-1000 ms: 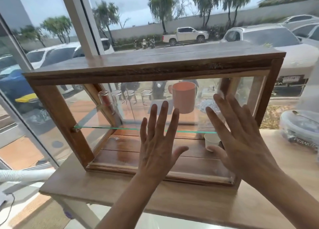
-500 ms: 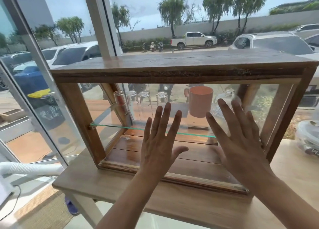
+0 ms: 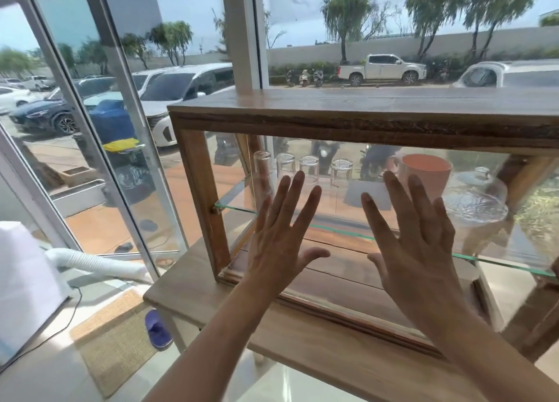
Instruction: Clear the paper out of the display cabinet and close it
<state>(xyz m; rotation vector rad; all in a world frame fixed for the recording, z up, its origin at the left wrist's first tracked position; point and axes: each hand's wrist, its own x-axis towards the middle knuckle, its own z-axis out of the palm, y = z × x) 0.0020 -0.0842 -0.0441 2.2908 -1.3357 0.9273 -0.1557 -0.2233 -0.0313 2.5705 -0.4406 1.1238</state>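
A wooden display cabinet (image 3: 348, 120) with glass sides stands on a light wooden table (image 3: 302, 338). My left hand (image 3: 281, 235) is spread flat, fingers up, in front of the cabinet's lower left. Beside it my right hand (image 3: 417, 241) is spread the same way near the middle. Both hold nothing. Inside, a glass shelf (image 3: 338, 229) carries several upturned clear glasses (image 3: 308, 167), a salmon cup (image 3: 426, 174) and a clear glass lidded dish (image 3: 478, 202). No paper shows in the cabinet; my hands hide part of its wooden floor.
Tall windows (image 3: 187, 38) stand behind and to the left, with parked cars outside. On the floor at the left are a white appliance (image 3: 24, 280) with a white hose (image 3: 99, 264), a woven mat (image 3: 118, 338) and a blue slipper (image 3: 157, 329).
The view has swung left, so the cabinet now sits further right in frame. Both hands stay spread flat before the cabinet. The small white cup seen under the shelf is now hidden.
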